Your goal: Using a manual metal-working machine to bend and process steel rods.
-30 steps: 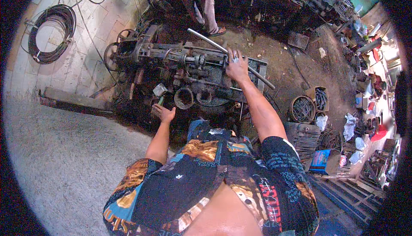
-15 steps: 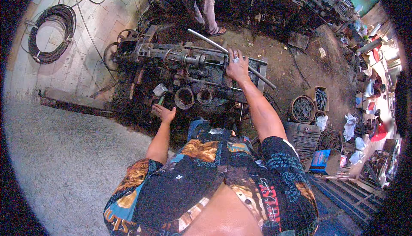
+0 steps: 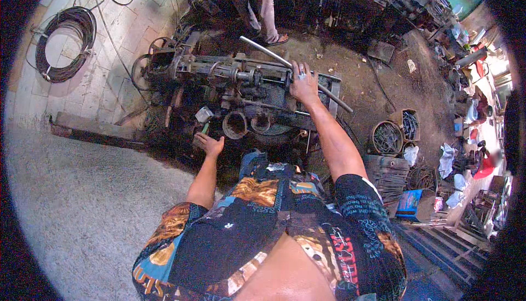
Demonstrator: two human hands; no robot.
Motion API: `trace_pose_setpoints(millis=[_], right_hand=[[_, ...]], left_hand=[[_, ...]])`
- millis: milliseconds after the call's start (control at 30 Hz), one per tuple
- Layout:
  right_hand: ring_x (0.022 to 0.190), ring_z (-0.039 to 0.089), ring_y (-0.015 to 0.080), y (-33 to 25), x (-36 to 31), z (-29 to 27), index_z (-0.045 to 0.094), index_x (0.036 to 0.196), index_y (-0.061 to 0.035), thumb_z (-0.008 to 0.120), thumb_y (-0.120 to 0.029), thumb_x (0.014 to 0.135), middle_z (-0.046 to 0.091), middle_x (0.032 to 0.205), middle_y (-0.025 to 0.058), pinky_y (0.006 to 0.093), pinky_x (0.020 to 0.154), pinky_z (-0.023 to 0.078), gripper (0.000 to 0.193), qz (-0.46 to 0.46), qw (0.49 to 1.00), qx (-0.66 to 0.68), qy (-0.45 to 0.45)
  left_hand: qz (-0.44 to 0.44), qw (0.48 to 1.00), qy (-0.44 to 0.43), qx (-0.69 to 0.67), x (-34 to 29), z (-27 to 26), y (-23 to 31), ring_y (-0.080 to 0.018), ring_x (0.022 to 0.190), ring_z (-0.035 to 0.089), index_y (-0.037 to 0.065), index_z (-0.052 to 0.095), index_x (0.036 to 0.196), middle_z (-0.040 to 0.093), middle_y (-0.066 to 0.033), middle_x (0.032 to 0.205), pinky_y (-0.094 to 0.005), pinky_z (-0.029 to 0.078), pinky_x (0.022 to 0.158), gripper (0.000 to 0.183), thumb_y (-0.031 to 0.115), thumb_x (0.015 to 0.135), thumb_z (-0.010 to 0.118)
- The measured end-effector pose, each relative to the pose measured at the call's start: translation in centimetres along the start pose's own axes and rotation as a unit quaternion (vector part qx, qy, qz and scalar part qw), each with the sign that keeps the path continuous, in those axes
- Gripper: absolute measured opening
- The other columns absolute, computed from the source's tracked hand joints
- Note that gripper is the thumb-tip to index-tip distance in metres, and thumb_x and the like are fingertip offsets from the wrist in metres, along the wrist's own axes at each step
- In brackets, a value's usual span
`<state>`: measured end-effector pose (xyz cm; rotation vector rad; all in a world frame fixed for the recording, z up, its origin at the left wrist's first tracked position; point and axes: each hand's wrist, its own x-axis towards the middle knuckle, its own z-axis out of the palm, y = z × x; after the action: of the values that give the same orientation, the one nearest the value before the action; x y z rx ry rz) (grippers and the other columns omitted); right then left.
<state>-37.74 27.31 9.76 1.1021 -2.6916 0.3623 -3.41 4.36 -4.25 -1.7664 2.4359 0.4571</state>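
A lathe-like machine (image 3: 219, 68), dark and greasy, stretches across the middle. My right hand (image 3: 304, 86) is closed over a long grey metal rod (image 3: 264, 50), which slants from upper left to lower right above the machine's right part. My left hand (image 3: 210, 145) is at the machine's near side, fingers stretched out and thumb apart. Just beyond its fingers is a green-handled thing with a pale squarish head (image 3: 204, 115), its kind unclear. Two round rusty tins (image 3: 235, 125) stand right of that hand, and what fills them is hard to make out.
Another person's leg and sandalled foot (image 3: 269, 27) are beyond the machine. A black cable coil (image 3: 87, 49) lies on the left floor tiles. At right are a basket of metal bits (image 3: 387, 138), a box (image 3: 410, 123) and a pile of rods (image 3: 386, 175). A cluttered workbench (image 3: 372, 0) stands behind.
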Motion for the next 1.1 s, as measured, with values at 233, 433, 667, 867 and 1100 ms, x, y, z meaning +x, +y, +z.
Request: trace_pose_setpoints(millis=[233, 433, 667, 867, 1100], right_hand=[[0.121, 0.039, 0.0288, 0.0, 0.0, 0.3, 0.032, 0.134, -0.0063, 0.062, -0.022, 0.071, 0.046, 0.124, 0.0119, 0.0569, 0.092, 0.037, 0.071, 0.008, 1.000, -0.007, -0.015], [0.122, 0.038, 0.0282, -0.3, 0.0, -0.2, 0.028, 0.136, -0.0071, 0.068, -0.026, 0.065, 0.044, 0.126, 0.0108, 0.0564, 0.092, 0.037, 0.084, 0.010, 0.999, -0.007, -0.037], [0.122, 0.038, 0.0295, 0.2, -0.1, 0.7, 0.028, 0.136, -0.0071, 0.068, -0.025, 0.065, 0.044, 0.126, 0.0116, 0.0570, 0.093, 0.036, 0.084, 0.006, 1.000, -0.022, -0.009], [0.123, 0.037, 0.0313, 0.2, -0.2, 0.4, 0.029, 0.137, -0.0084, 0.060, -0.020, 0.067, 0.045, 0.126, 0.0147, 0.0560, 0.092, 0.035, 0.078, 0.009, 1.000, -0.006, -0.011], [0.123, 0.038, 0.0312, 0.5, -0.3, 1.0, 0.031, 0.136, -0.0080, 0.060, -0.019, 0.067, 0.047, 0.125, 0.0161, 0.0561, 0.091, 0.036, 0.076, 0.005, 1.000, -0.001, 0.030]], left_hand=[[-0.008, 1.000, -0.009, -0.018, -0.2, -0.5, 0.4, -0.0421, 0.136, -0.001, -0.010, -0.012, 0.136, -0.008, -0.0299, 0.145, -0.0466, 0.008, 0.111, 0.123, 0.046, 0.066, 0.072], [0.014, 1.000, 0.015, -0.019, 0.4, 1.0, -1.3, -0.0409, 0.136, -0.003, -0.010, -0.012, 0.136, -0.007, -0.0300, 0.145, -0.0457, 0.005, 0.112, 0.122, 0.045, 0.067, 0.072], [0.025, 0.999, 0.010, -0.038, 0.8, 1.2, -1.2, -0.0415, 0.136, -0.002, -0.012, -0.010, 0.136, -0.004, -0.0319, 0.144, -0.0466, 0.005, 0.111, 0.120, 0.045, 0.067, 0.071], [0.029, 0.999, 0.014, -0.040, 0.6, 1.1, -1.1, -0.0417, 0.136, 0.000, -0.012, -0.009, 0.136, -0.003, -0.0329, 0.144, -0.0468, 0.005, 0.111, 0.119, 0.045, 0.068, 0.070], [0.038, 0.998, 0.016, -0.048, 1.2, 1.8, -1.7, -0.0405, 0.137, -0.002, -0.013, -0.009, 0.136, -0.004, -0.0325, 0.144, -0.0462, 0.004, 0.111, 0.119, 0.046, 0.067, 0.069]])
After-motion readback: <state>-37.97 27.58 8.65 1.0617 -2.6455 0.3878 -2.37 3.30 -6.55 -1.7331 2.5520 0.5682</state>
